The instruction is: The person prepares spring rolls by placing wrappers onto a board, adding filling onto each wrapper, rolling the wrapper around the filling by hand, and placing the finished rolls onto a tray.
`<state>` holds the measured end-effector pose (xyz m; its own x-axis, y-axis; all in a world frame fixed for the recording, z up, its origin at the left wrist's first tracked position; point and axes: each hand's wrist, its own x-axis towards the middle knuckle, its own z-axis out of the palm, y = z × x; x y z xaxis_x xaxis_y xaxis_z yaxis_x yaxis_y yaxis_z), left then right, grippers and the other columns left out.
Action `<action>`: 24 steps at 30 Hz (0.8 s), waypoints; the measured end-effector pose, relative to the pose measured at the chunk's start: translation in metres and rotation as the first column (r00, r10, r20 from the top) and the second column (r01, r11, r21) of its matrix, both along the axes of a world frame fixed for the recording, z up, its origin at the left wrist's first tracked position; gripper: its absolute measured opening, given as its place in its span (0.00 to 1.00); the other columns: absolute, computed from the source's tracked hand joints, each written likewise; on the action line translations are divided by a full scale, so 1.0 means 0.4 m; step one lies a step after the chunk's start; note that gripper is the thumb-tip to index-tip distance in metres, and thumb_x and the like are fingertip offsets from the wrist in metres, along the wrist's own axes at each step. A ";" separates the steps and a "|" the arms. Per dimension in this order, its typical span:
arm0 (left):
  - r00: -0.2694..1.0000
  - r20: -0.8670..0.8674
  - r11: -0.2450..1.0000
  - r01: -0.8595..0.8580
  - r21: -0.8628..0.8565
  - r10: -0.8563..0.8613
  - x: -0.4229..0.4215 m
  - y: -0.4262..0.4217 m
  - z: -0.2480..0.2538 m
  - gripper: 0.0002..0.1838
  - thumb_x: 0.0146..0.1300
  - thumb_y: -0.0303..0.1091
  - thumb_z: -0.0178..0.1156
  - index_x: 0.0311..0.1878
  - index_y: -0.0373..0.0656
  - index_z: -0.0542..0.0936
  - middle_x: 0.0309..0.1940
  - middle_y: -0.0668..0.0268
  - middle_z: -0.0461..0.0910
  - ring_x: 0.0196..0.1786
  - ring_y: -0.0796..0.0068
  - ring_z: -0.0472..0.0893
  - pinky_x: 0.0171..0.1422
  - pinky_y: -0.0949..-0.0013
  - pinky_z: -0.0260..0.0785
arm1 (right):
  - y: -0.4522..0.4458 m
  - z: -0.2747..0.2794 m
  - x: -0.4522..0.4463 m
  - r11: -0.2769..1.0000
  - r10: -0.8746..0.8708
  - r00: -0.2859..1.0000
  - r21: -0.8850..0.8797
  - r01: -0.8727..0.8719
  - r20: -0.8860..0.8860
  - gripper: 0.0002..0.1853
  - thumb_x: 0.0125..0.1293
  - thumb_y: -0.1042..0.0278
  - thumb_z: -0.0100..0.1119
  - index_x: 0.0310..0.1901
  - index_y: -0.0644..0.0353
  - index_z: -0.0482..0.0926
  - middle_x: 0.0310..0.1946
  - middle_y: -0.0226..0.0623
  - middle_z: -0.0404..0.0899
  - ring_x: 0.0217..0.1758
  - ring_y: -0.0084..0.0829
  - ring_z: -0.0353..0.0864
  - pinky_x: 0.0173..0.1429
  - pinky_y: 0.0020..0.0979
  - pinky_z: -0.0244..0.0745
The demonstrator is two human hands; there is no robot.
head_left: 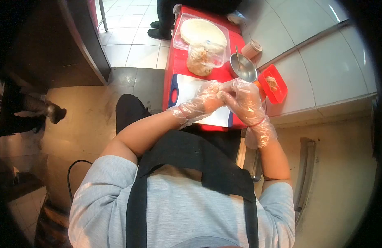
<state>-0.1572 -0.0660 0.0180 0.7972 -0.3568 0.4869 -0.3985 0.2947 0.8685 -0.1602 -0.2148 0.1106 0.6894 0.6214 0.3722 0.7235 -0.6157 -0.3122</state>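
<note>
Fingers (pixel 229 99) of the left hand (pixel 205 100) and right hand (pixel 248 105) curl close together mid-picture; I cannot tell if they pinch anything. Under them lies a white board (pixel 215 119). A metal bowl (pixel 248 72) sits higher, right of centre.

From the middle of the view, a white cup (pixel 251 49) stood at 1 o'clock, near the tiled wall (pixel 323 53) at 2 o'clock. At 11 o'clock, 2 dark shoes (pixel 159 34) rested on pale floor tiles (pixel 133 49). A dark panel (pixel 71 37) filled 10 o'clock, a black cable (pixel 68 180) curved at 8, and a narrow strip (pixel 305 173) ran at 4.
</note>
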 end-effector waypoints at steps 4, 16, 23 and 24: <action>0.997 -0.058 0.998 -0.058 -0.018 0.056 -0.034 0.003 0.055 0.15 0.68 0.31 0.60 0.56 0.42 0.81 0.43 0.63 0.85 0.48 0.73 0.81 0.52 0.68 0.73 | -0.004 -0.014 0.008 0.979 -0.097 0.962 0.149 0.138 -0.256 0.07 0.55 0.75 0.69 0.36 0.64 0.84 0.29 0.46 0.83 0.32 0.44 0.85 0.40 0.40 0.79; 0.753 0.658 0.708 -0.470 0.527 0.010 0.048 0.012 -0.023 0.08 0.59 0.32 0.67 0.42 0.48 0.85 0.41 0.59 0.85 0.47 0.55 0.82 0.49 0.58 0.75 | -0.096 -0.093 0.003 0.995 0.096 0.993 -0.018 -0.095 0.067 0.15 0.65 0.59 0.64 0.51 0.50 0.87 0.56 0.38 0.78 0.62 0.42 0.74 0.68 0.45 0.66; 0.732 0.681 0.728 -0.468 0.501 0.002 0.039 0.017 0.003 0.10 0.56 0.29 0.68 0.42 0.48 0.85 0.39 0.61 0.85 0.46 0.56 0.83 0.51 0.57 0.76 | -0.077 -0.063 0.023 0.985 0.164 0.976 -0.085 -0.153 0.146 0.17 0.63 0.53 0.63 0.49 0.51 0.87 0.59 0.36 0.76 0.70 0.45 0.68 0.73 0.49 0.60; 0.712 0.701 0.780 -0.459 0.425 0.037 0.045 0.016 -0.013 0.10 0.56 0.30 0.68 0.43 0.48 0.85 0.40 0.61 0.85 0.47 0.55 0.83 0.52 0.57 0.76 | -0.072 -0.061 0.022 0.987 0.149 0.978 -0.087 -0.138 0.145 0.17 0.62 0.53 0.64 0.49 0.51 0.87 0.60 0.36 0.76 0.70 0.45 0.67 0.73 0.50 0.60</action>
<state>-0.1391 -0.0598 0.0126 0.4730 -0.5531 0.6858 -0.8804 -0.3275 0.3431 -0.1515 -0.2434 0.0860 0.5305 0.7402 0.4132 0.8412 -0.5197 -0.1491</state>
